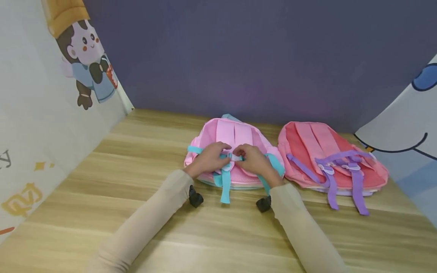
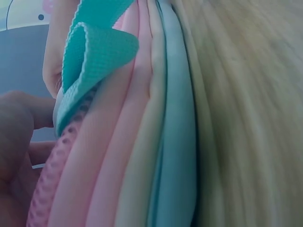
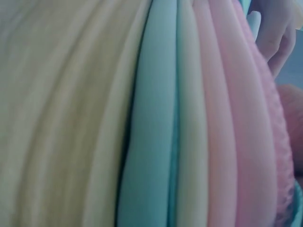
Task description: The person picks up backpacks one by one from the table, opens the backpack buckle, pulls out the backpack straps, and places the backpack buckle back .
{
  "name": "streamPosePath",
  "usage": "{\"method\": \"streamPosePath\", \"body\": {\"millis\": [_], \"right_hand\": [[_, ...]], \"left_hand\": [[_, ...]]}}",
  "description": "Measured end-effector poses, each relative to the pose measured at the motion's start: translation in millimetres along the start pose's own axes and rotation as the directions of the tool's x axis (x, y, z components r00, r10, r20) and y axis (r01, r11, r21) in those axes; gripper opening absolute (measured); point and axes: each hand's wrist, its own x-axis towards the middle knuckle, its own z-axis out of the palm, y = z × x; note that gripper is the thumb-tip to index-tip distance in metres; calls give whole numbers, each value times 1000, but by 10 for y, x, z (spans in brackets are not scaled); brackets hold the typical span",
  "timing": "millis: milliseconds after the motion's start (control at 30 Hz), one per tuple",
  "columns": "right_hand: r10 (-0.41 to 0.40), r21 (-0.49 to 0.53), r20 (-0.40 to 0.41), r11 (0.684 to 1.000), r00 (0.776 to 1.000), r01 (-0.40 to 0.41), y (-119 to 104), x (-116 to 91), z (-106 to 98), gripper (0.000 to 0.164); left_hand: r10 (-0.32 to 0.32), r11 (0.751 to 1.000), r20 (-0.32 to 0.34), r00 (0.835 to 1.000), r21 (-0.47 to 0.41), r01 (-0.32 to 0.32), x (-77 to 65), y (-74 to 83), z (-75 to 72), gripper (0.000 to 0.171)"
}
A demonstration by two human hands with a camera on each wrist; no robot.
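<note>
Over my link I see the pink backpack [image 1: 244, 173] on the table [image 1: 211, 235], toward its far side, left of the coral backpack [image 1: 297, 140]. The left hand [image 1: 215, 156] and right hand [image 1: 255, 159] seem to pinch a white buckle [image 1: 235, 157], partly hidden.

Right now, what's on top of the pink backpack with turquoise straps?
Turquoise straps and a white fitting lie on the pink backpack, beneath the left grip and right grip, which partly cover them. The backpack's underside, against the tabletop, is hidden.
</note>
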Motion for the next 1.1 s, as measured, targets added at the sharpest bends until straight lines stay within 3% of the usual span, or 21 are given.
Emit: {"method": "streamPosePath", "body": {"millis": [133,367,633,867,1100], "right_hand": [[5,15,-13,1000,1000,-5,-21,8,14,21],[-8,82,-83,996,997,15,-22,8,7,21],[-34,92,-106,995,994,43,-35,21,24,21],[-13,102,-106,995,994,24,-16,7,56,26],[-20,163,-151,986,988,45,47,23,65,25]], "left_hand": [[-48,999,4,999,-22,48,15,19,6,42],[-70,998,-8,998,-7,70,68,31,16,37],[-153,987,-40,987,-58,151,71,47,16,26],[-138,988,-44,989,-80,134,71,38,3,21],[-140,984,11,990,-110,141,126,29,-57,26]]}}
